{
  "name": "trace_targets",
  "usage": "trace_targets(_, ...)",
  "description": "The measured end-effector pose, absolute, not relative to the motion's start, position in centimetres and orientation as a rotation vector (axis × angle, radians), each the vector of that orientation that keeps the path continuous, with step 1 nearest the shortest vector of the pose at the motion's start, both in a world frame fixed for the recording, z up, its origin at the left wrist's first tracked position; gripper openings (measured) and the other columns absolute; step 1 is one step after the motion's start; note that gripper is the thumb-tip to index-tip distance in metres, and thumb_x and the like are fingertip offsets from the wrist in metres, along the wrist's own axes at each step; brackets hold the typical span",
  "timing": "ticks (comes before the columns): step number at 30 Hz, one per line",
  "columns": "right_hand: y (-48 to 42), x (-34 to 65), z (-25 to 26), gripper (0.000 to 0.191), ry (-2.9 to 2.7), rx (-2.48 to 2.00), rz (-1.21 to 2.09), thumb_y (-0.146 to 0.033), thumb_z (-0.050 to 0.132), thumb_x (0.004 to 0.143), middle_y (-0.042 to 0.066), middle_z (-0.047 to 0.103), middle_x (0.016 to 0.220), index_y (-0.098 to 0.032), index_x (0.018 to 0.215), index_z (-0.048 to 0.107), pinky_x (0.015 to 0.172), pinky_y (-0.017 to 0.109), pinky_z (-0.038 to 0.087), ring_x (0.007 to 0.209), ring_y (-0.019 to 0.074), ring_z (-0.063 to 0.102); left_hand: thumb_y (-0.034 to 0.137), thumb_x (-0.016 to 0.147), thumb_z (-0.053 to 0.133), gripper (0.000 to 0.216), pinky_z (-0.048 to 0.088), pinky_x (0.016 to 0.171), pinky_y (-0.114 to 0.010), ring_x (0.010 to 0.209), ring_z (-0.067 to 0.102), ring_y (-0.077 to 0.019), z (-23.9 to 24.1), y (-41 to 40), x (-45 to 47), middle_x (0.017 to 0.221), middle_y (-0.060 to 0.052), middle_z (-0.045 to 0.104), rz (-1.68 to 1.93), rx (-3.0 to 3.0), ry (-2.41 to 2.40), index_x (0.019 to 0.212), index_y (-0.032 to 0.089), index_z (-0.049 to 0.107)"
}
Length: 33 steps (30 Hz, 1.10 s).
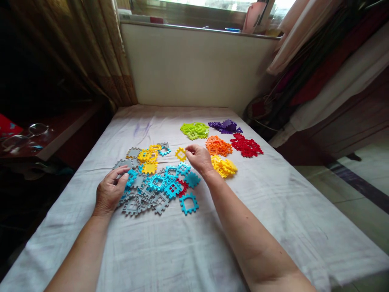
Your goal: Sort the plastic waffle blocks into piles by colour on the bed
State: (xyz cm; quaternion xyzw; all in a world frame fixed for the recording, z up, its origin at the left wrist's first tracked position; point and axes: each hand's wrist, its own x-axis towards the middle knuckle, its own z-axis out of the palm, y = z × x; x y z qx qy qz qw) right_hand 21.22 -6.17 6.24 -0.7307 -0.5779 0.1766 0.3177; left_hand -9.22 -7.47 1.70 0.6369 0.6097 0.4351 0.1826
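Observation:
My right hand (199, 158) pinches a yellow interlocking building tile (180, 154) by its right edge, over the bedsheet between the heaps. At the left side of the mixed heap, my left hand (111, 188) has curled fingers with thumb and fingertips at a blue tile (131, 177). Blue, grey and yellow toothed tiles overlap in this heap, among them a blue frame tile (189, 203) at its near right edge and a partly covered red tile (182, 187). A pile of yellow tiles (224, 166) lies just beyond my right wrist.
Further piles sit at the right: orange tiles (219, 146), red tiles (246, 145), green tiles (195, 130) and purple tiles (225, 126). A white sheet (146, 251) covers the surface. Eyeglasses (38, 129) rest on a side table at left; clothes (328, 81) hang at right.

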Motion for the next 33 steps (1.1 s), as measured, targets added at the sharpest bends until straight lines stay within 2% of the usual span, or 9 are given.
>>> trace_targets(4,-9.0,26.2,6.7,0.020,-1.443,-2.033,0.420,-0.022,0.059,0.080,0.003,0.078,0.090,-0.022,0.090,0.077,0.079,0.028,0.052,0.082,0.0181,0.071,0.049,0.080,0.055,0.036,0.059,0.082,-0.032,0.097,0.071,-0.0219,1.7,-7.4,-9.2,0.120,-0.005,0.074,1.204,1.805,1.731,0.096,0.022,0.073)
trace_targets(8,-11.1,28.6,6.6,0.020,-1.390,-2.185,0.393,-0.025,0.060,0.080,0.001,0.078,0.089,-0.024,0.091,0.077,0.076,0.025,0.050,0.081,0.0165,0.070,0.048,0.080,0.055,0.036,0.059,0.082,-0.033,0.093,0.071,-0.0208,1.7,-7.4,-9.2,0.120,-0.005,0.073,1.194,1.809,1.744,0.097,0.022,0.073)
trace_targets(18,-11.6,28.1,6.7,0.023,-1.437,-2.274,0.104,-0.030,0.057,0.088,0.004,0.077,0.103,-0.025,0.099,0.076,0.080,0.029,0.049,0.088,0.0194,0.069,0.048,0.080,0.056,0.036,0.059,0.080,-0.032,0.092,0.071,-0.0211,1.5,-7.5,-9.3,0.121,-0.005,0.073,1.216,1.788,1.730,0.098,0.022,0.073)
trace_targets(22,-10.6,25.2,6.6,0.022,-1.637,-2.143,0.170,-0.030,0.057,0.090,0.004,0.076,0.104,-0.025,0.100,0.076,0.083,0.028,0.050,0.091,0.0188,0.069,0.048,0.080,0.056,0.036,0.059,0.081,-0.032,0.093,0.071,-0.0207,1.4,-7.4,-9.4,0.121,-0.005,0.073,1.219,1.799,1.730,0.098,0.022,0.073)
trace_targets(26,-8.8,21.0,6.2,0.027,-1.859,-1.991,0.296,-0.027,0.056,0.092,0.005,0.072,0.117,-0.025,0.112,0.073,0.087,0.030,0.051,0.094,0.0186,0.069,0.047,0.081,0.056,0.035,0.059,0.082,-0.033,0.098,0.071,-0.0221,1.4,-7.4,-9.3,0.120,-0.006,0.073,1.245,1.807,1.717,0.097,0.021,0.073)
trace_targets(33,-4.0,14.3,6.1,0.045,-2.209,-1.677,0.231,-0.032,0.056,0.095,0.008,0.058,0.143,-0.024,0.139,0.058,0.108,0.037,0.043,0.127,0.0231,0.054,0.044,0.085,0.055,0.030,0.057,0.093,-0.038,0.111,0.069,-0.0247,1.3,-7.5,-9.4,0.116,-0.006,0.074,1.304,1.828,1.703,0.095,0.022,0.072)
